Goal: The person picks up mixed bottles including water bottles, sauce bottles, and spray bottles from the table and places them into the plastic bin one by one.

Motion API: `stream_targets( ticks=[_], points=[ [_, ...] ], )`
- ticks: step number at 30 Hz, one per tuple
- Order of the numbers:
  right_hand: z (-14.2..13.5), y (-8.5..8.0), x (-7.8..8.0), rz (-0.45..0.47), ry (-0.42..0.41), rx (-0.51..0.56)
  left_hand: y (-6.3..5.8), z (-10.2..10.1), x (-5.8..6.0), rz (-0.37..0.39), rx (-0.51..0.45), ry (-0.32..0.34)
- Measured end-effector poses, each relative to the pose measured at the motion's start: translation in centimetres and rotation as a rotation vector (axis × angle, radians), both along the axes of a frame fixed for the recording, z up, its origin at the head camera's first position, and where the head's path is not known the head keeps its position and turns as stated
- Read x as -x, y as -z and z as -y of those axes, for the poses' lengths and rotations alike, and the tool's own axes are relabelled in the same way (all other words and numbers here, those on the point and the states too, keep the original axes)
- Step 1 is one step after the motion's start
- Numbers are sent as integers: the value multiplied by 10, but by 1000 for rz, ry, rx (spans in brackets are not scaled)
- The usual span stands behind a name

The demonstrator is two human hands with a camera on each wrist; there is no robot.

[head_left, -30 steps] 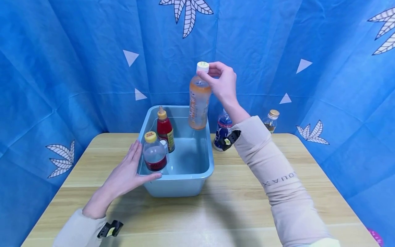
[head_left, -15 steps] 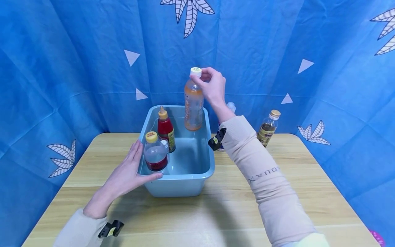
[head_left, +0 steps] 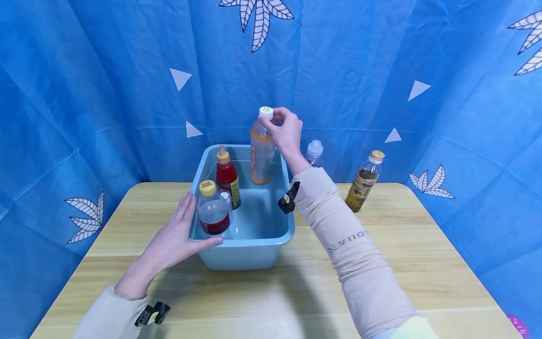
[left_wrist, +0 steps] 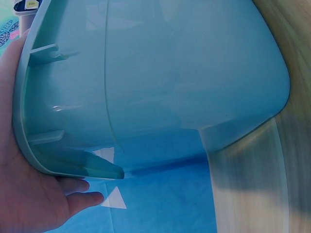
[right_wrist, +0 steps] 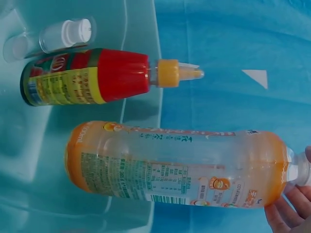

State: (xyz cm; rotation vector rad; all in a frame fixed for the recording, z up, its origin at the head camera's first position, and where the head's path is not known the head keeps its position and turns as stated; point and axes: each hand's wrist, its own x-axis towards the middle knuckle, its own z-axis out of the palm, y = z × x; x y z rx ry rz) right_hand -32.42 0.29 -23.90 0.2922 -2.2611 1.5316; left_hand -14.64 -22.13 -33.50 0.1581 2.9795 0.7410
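Observation:
My right hand (head_left: 288, 132) grips a clear plastic drink bottle (head_left: 261, 160) with an orange label by its white-capped neck. The bottle hangs upright, its base inside the light-blue plastic basin (head_left: 258, 242) near the back. My left hand (head_left: 171, 242) rests on the basin's front left corner, fingers straight along the side and thumb along the front rim. In the basin's left half stand a red squeeze bottle (right_wrist: 121, 73) with a yellow nozzle, a yellow-capped clear bottle (head_left: 213, 209) with a dark red label, and a small white-capped clear bottle (right_wrist: 68, 36).
On the wooden table (head_left: 381, 268), right of the basin, stands a glass bottle (head_left: 362, 186) with a gold cap and amber contents. Another clear-capped bottle (head_left: 314, 153) is mostly hidden behind my right forearm. A blue curtain (head_left: 351, 70) hangs behind the table.
My right hand has moved left and down with the drink bottle, lowering it into the basin. The amber bottle has come into full view. My left hand has stayed in place.

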Motion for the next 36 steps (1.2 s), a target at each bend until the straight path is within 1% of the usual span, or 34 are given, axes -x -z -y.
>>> stream_targets(
  ticks=[9,16,21,28,36],
  points=[
    [2,20,9,14,68,-6,0,0,0,-6,5,-1],
    [6,36,13,30,105,-43,0,1,0,-14,2,-1],
    [8,44,16,60,112,-48,0,0,-1,-13,2,1],
    [9,54,17,132,125,-38,-1,0,-1,-14,4,2],
    [12,65,14,172,94,-22,-2,0,-3,-11,-1,1]
  ],
)
